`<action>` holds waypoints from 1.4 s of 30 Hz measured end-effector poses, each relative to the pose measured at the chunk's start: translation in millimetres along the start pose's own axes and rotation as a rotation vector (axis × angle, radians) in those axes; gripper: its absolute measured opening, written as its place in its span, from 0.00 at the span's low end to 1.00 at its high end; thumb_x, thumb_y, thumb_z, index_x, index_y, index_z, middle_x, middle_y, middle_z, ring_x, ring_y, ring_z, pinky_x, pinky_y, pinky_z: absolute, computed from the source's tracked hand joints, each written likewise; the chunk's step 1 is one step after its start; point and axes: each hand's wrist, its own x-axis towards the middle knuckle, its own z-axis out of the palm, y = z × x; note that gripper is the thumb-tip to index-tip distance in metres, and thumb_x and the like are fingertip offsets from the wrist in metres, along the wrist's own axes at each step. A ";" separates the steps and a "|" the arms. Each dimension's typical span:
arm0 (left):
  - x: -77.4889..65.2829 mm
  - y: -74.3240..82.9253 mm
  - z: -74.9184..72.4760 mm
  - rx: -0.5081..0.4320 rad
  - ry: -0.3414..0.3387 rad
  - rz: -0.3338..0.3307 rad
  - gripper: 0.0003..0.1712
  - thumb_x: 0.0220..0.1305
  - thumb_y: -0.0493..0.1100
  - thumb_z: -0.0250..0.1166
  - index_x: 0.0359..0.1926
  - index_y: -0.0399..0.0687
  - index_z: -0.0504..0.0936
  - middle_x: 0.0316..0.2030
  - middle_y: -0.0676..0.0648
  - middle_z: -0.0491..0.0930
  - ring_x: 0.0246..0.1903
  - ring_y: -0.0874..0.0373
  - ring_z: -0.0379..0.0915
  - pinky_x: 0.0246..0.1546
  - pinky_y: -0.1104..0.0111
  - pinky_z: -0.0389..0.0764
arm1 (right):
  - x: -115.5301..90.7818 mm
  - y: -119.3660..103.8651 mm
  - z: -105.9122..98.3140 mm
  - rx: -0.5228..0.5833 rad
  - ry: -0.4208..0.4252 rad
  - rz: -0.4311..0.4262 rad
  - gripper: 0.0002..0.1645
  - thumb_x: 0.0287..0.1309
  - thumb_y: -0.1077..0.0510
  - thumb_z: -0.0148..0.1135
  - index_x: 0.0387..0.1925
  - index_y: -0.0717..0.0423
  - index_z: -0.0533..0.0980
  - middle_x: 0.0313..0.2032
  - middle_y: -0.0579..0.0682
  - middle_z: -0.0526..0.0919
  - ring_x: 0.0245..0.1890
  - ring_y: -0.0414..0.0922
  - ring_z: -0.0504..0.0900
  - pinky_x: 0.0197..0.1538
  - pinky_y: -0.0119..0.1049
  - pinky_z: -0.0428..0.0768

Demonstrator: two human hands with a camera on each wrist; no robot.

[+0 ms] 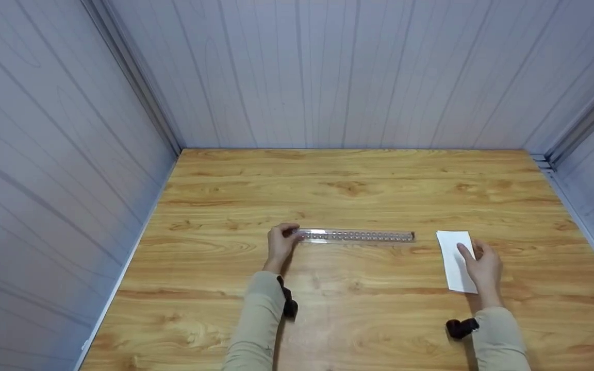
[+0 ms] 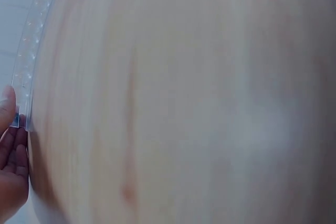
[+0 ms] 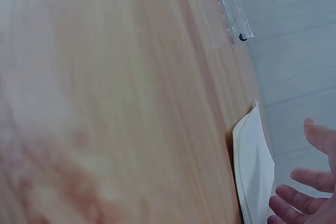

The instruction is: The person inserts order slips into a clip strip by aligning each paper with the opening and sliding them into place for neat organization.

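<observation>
A long, clear plastic strip (image 1: 359, 236), with a row of small round shapes along it and a dark spot at its right end, lies across the middle of the table. My left hand (image 1: 280, 242) pinches its left end; the left wrist view shows the thumb on top of the strip (image 2: 27, 66) and the fingers below. To the right is a thin stack of white paper (image 1: 454, 263), its edges slightly apart in the right wrist view. Over its right edge hovers my right hand (image 1: 484, 268), whose fingers (image 3: 302, 200) are spread and grip nothing.
The wood-grain table (image 1: 348, 190) meets a pale panelled wall (image 1: 323, 77) at the back. More panels stand at the left (image 1: 44, 170) and right. Dark wrist cameras sit on both sleeves, the left one (image 1: 289, 304) close above the table.
</observation>
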 end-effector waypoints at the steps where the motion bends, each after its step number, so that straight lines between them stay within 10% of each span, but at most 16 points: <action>1: 0.0 0.4 0.1 -0.005 0.001 -0.005 0.12 0.45 0.32 0.68 0.34 0.30 0.81 0.32 0.39 0.80 0.34 0.49 0.75 0.37 0.64 0.75 | 0.6 0.7 -0.3 -0.001 -0.004 0.010 0.37 0.57 0.46 0.53 0.54 0.75 0.62 0.48 0.73 0.68 0.51 0.64 0.66 0.54 0.52 0.63; 42: 0.6 -2.0 0.1 -0.083 0.002 -0.040 0.12 0.44 0.30 0.68 0.34 0.28 0.81 0.32 0.37 0.80 0.33 0.48 0.75 0.33 0.68 0.75 | 9.6 15.8 -7.0 0.002 -0.106 0.141 0.37 0.41 0.55 0.69 0.50 0.73 0.66 0.43 0.66 0.70 0.43 0.54 0.68 0.39 0.37 0.67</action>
